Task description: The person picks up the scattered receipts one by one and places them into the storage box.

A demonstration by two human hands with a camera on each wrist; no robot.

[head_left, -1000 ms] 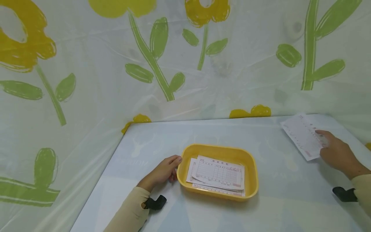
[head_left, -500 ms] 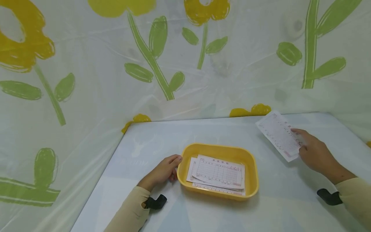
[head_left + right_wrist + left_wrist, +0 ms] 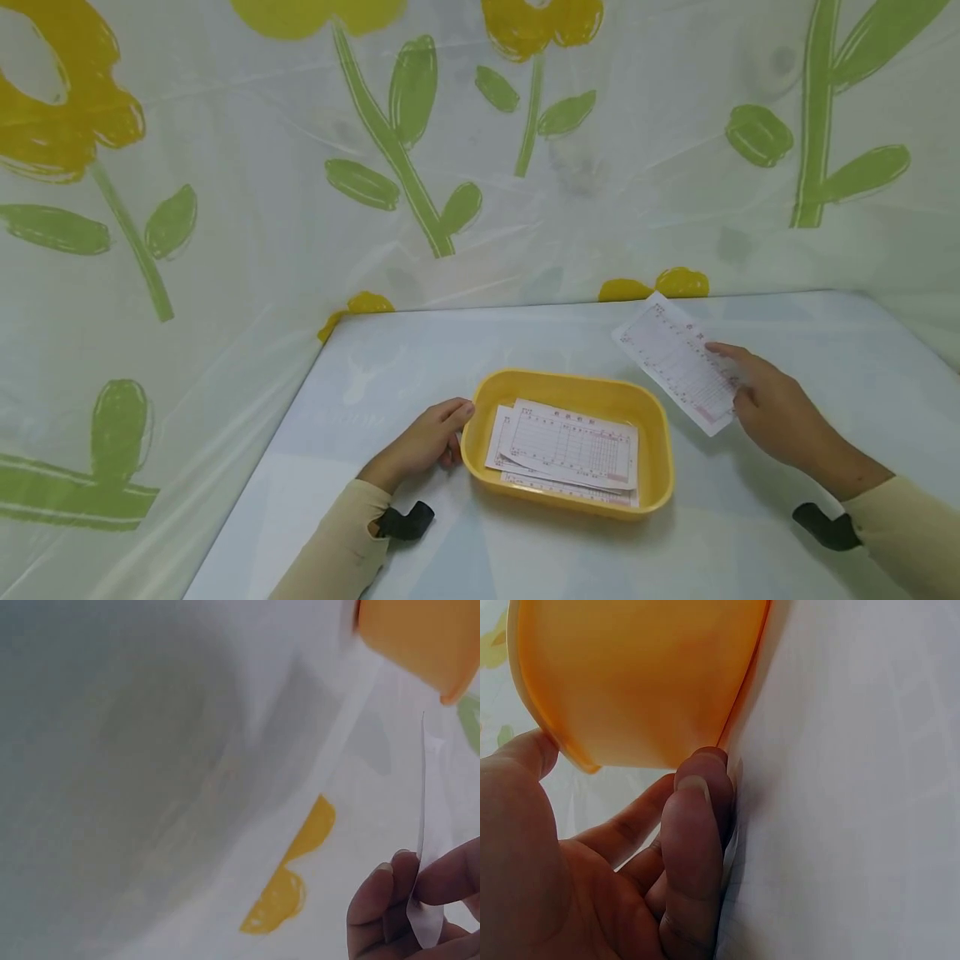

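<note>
In the head view my left hand (image 3: 420, 442) holds the left end of a yellow plastic basin (image 3: 652, 396). The left wrist view has the thumb against the rim and curled fingers (image 3: 694, 855) low by the basin's wall. Inside the basin lie several white printed paper forms (image 3: 570, 446), overlapping and slightly askew. To the right, my right hand (image 3: 780, 408) pinches one more paper form (image 3: 675, 358) by its edge, raised above the table and tilted. From the right wrist, that form (image 3: 433, 817) appears edge-on between thumb and fingers.
The basin stands on a pale, faintly patterned table (image 3: 750, 533). A white curtain (image 3: 247, 167) printed with yellow flowers and green leaves hangs behind the table and along its left. Black bands (image 3: 405, 521) are on both wrists.
My right hand has carried the paper form leftward from the far right of the table, closer to the basin. My left hand and the basin stay in place.
</note>
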